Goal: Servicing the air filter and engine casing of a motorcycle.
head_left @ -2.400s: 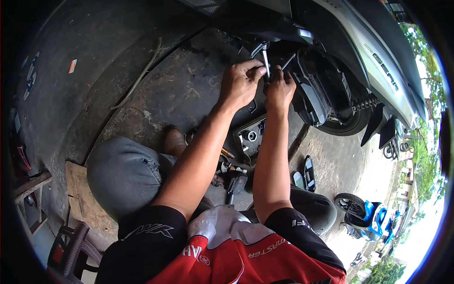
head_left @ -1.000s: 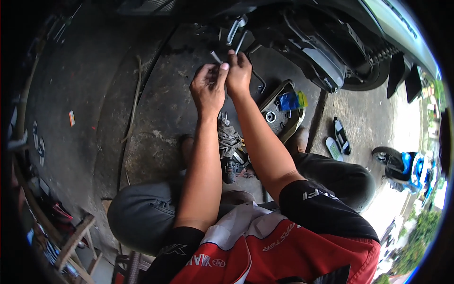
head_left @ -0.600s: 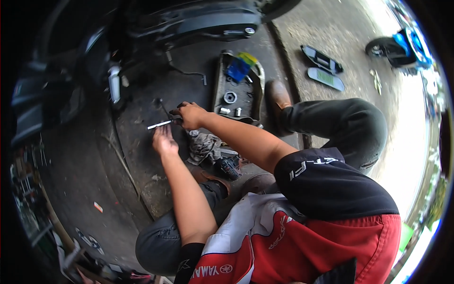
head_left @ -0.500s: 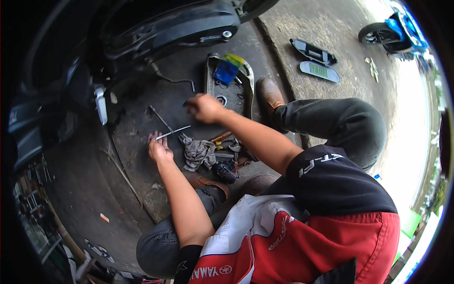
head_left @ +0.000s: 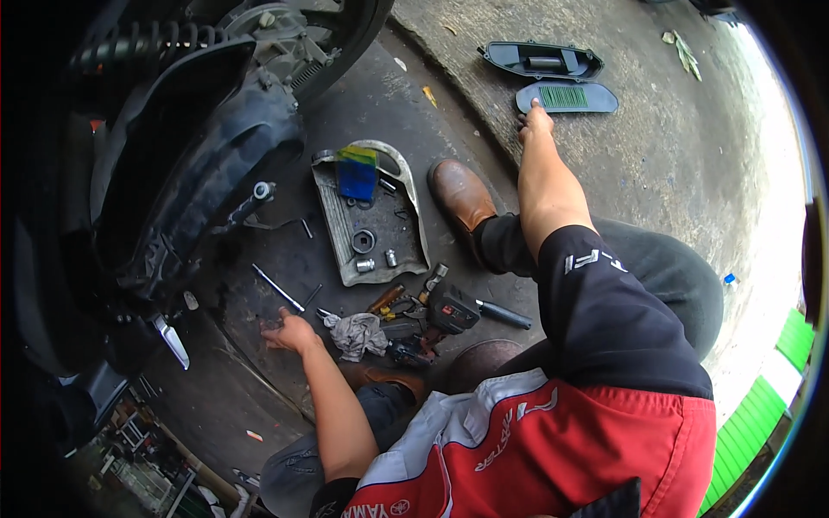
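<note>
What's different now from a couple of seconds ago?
The right hand has let go of the metal tool and swung out to the right, its thumb now at the edge of the green filter panel. The tool has gone down beside the open left hand. The filter panel still lies by the black case.

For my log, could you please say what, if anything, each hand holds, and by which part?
The right hand touches a flat grey oblong green-pleated panel near its left end; grip unclear. The left hand looks empty.
</note>
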A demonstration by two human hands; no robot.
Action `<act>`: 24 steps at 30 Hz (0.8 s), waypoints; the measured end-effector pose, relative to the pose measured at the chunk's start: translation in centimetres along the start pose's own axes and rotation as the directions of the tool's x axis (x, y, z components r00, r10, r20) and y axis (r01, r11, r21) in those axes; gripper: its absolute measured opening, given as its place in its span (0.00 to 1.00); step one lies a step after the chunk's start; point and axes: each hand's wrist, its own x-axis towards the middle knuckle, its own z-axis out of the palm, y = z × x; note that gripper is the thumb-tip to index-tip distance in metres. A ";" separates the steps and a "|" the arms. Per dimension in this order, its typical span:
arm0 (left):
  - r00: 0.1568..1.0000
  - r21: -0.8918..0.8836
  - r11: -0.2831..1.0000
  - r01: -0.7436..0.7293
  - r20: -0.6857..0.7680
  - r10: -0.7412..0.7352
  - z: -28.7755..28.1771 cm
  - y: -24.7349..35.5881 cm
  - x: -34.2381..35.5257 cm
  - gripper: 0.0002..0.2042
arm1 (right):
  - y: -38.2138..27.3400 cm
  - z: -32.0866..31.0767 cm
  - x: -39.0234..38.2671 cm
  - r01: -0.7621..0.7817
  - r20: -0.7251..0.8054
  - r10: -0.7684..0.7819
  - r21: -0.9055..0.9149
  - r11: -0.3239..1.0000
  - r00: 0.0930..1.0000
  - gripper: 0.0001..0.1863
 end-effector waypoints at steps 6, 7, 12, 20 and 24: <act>0.815 -0.178 0.857 -0.484 0.265 0.515 1.1 5.7 -6.6 0.23 | -3.0 2.5 -8.9 0.100 0.069 -0.151 0.474 0.875 0.986 0.07; 0.768 -0.321 0.837 -0.442 0.346 0.538 1.2 7.2 -8.0 0.21 | -3.1 3.6 -11.6 0.146 0.043 -0.210 0.581 0.800 0.977 0.06; 0.378 -0.668 0.512 -0.540 0.350 0.857 -0.5 17.6 -12.9 0.08 | -0.6 2.6 -28.0 0.267 0.446 -0.573 0.578 0.771 0.688 0.08; 0.265 -0.569 0.550 -0.612 0.508 0.820 -7.7 27.5 -10.0 0.25 | 3.8 -6.5 -44.8 0.338 0.993 -0.110 0.116 0.934 -0.037 0.22; 0.204 -0.547 0.423 -0.723 0.416 0.886 -11.6 24.3 -6.4 0.19 | -0.4 -7.8 -41.4 -0.181 0.944 -0.282 0.311 0.933 0.170 0.26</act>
